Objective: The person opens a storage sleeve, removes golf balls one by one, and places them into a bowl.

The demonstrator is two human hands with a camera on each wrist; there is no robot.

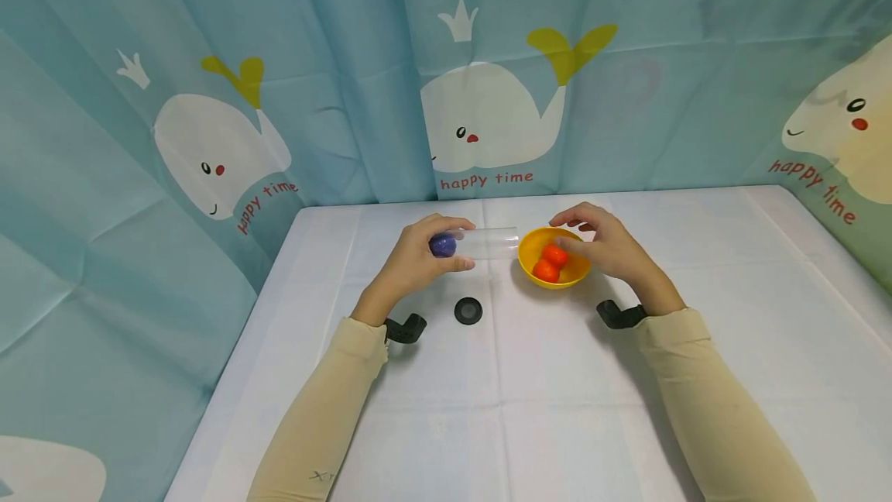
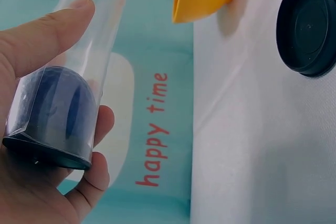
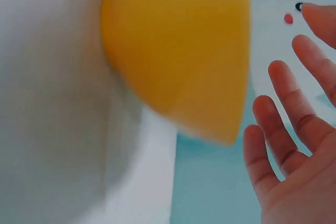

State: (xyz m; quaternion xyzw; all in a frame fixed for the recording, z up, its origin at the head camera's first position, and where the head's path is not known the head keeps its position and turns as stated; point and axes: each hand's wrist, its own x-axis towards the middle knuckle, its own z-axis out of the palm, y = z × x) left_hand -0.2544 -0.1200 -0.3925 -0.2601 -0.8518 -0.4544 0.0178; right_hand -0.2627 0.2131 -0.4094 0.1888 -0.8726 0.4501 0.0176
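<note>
My left hand (image 1: 418,254) grips a clear tube (image 1: 498,242) that lies nearly level, its far end pointing at the bowl. Inside the tube's closed end sits a dark blue ball (image 1: 443,245), and the left wrist view shows a black cap (image 2: 47,153) on that end, below the ball. Over the right rim of a yellow bowl (image 1: 580,269) hovers my right hand (image 1: 606,242), fingers spread and thumb reaching above the bowl's inside. Two orange balls (image 1: 547,270) rest in the bowl. Nothing is held between the right hand's fingers (image 3: 286,85).
A loose round black lid (image 1: 468,311) lies on the white tablecloth (image 1: 446,440) in front of the tube. Behind the table hangs a blue curtain (image 1: 362,99) printed with whales. Black camera mounts (image 1: 406,328) sit on both wrists.
</note>
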